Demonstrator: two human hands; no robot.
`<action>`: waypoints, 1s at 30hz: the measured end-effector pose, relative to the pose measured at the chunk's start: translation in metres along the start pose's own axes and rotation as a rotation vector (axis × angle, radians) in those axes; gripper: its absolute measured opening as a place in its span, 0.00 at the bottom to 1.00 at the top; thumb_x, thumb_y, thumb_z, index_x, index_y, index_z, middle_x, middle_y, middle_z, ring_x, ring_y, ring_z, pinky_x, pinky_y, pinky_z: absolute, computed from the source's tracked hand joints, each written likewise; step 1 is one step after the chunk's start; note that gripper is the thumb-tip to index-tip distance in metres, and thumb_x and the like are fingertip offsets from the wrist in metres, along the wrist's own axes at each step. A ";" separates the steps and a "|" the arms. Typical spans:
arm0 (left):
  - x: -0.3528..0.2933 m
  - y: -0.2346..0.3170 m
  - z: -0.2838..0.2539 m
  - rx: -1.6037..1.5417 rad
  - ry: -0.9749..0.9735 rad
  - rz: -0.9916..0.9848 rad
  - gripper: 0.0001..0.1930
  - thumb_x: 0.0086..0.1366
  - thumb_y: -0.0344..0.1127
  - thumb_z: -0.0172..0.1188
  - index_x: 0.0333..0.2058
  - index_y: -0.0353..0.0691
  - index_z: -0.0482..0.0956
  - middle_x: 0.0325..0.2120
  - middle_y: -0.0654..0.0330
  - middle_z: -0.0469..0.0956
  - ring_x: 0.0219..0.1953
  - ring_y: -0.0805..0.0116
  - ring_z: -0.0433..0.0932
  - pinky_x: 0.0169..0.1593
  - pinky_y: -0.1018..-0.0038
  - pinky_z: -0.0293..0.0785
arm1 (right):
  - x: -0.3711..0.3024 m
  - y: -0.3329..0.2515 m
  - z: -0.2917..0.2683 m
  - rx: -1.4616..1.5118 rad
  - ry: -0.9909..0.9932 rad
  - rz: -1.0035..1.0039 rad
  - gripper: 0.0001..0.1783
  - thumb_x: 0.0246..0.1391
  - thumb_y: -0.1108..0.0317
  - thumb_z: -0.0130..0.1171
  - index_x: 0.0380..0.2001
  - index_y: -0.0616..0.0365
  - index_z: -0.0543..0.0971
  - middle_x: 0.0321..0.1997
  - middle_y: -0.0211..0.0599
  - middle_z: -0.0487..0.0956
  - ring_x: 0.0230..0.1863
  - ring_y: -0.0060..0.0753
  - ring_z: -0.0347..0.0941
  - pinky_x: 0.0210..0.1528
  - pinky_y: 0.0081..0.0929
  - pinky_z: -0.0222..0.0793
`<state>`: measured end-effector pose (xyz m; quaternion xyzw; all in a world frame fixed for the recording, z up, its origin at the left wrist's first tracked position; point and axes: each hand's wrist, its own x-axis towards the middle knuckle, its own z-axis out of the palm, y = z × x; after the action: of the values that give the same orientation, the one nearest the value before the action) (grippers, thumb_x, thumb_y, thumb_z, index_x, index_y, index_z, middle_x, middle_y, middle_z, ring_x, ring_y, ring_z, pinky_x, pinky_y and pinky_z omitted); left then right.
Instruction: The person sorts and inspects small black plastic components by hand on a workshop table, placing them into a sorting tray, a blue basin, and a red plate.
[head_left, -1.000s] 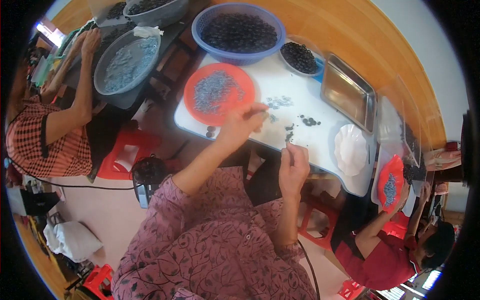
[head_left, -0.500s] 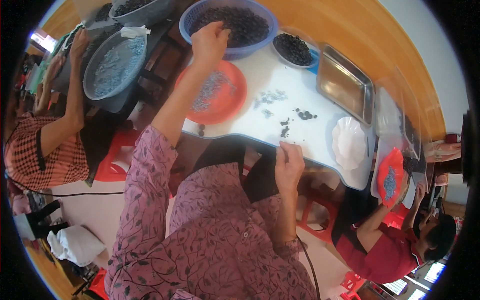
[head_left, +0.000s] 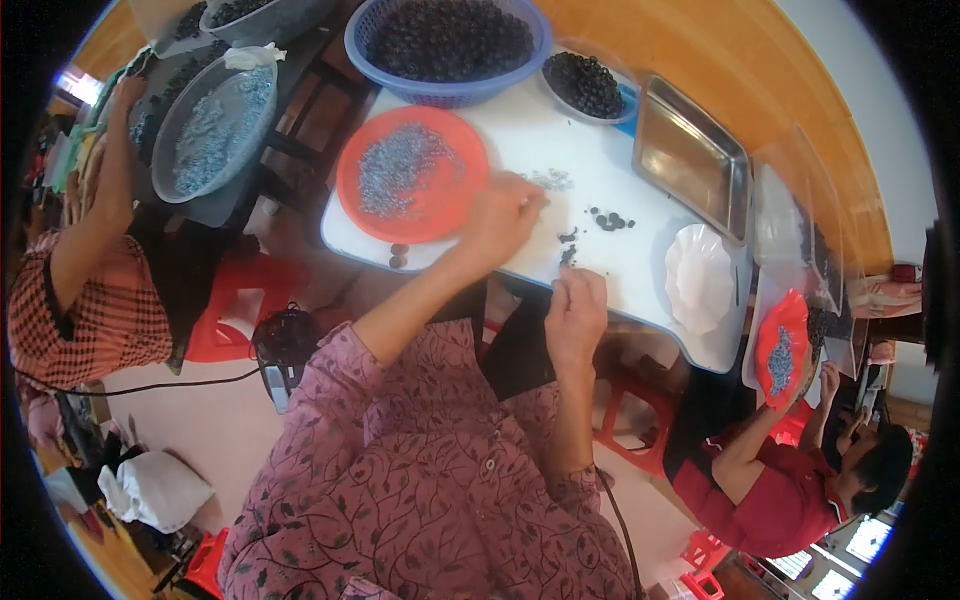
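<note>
My left hand (head_left: 503, 222) hovers over the white table between the orange-red plate and my right hand, fingertips pinched together; whatever is in them is too small to make out. At the table's front edge my right hand (head_left: 578, 315) is closed, thumb against the curled fingers, its contents hidden. The orange-red plate (head_left: 455, 190) bears a heap of small silvery-blue pieces (head_left: 398, 165). Just beyond my left hand lies a loose patch of similar clear pieces (head_left: 548, 180). Small black pieces (head_left: 612, 220) lie beyond my right hand, with smaller black bits (head_left: 568, 247) closer to it.
A blue basket (head_left: 445, 92) full of round black pieces stands behind the plate, beside a bowl of black pieces (head_left: 584, 86). Rightward are a metal tray (head_left: 690, 155) and a white scalloped dish (head_left: 698, 280). Co-workers sit left and right; one holds a red dish (head_left: 782, 350).
My left hand has come down from the blue basket, past the orange-red plate, toward my right hand. My right hand stays nearly in place. The view has shifted slightly.
</note>
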<state>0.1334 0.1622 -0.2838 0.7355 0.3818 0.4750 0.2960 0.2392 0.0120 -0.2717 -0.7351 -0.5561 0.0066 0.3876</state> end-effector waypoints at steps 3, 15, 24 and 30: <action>-0.010 0.010 0.023 -0.025 -0.076 0.037 0.04 0.56 0.27 0.61 0.32 0.37 0.81 0.27 0.53 0.77 0.26 0.57 0.77 0.30 0.67 0.73 | -0.002 0.004 0.000 0.007 -0.021 -0.011 0.12 0.50 0.78 0.59 0.39 0.59 0.79 0.39 0.42 0.75 0.39 0.45 0.75 0.41 0.35 0.73; 0.014 0.026 0.088 0.222 -0.227 0.257 0.04 0.53 0.31 0.62 0.29 0.41 0.81 0.32 0.56 0.74 0.39 0.52 0.70 0.42 0.63 0.70 | -0.004 0.009 0.003 0.065 0.002 0.071 0.08 0.49 0.77 0.60 0.35 0.59 0.79 0.39 0.41 0.75 0.39 0.44 0.75 0.42 0.35 0.72; 0.013 0.012 0.070 0.151 -0.464 0.234 0.03 0.50 0.27 0.60 0.26 0.39 0.79 0.31 0.53 0.73 0.40 0.51 0.72 0.42 0.62 0.73 | -0.003 0.012 0.006 0.080 0.005 0.066 0.07 0.49 0.78 0.60 0.34 0.59 0.79 0.39 0.41 0.75 0.38 0.44 0.75 0.41 0.34 0.72; 0.006 0.016 0.050 0.200 -0.525 0.157 0.06 0.56 0.32 0.62 0.32 0.37 0.80 0.35 0.54 0.74 0.43 0.52 0.73 0.42 0.62 0.74 | -0.004 0.011 0.006 0.047 0.011 0.054 0.08 0.49 0.78 0.60 0.34 0.59 0.79 0.38 0.40 0.74 0.38 0.44 0.74 0.41 0.34 0.72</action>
<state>0.1858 0.1548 -0.2868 0.8862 0.2788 0.2500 0.2729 0.2435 0.0114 -0.2842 -0.7405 -0.5337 0.0260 0.4076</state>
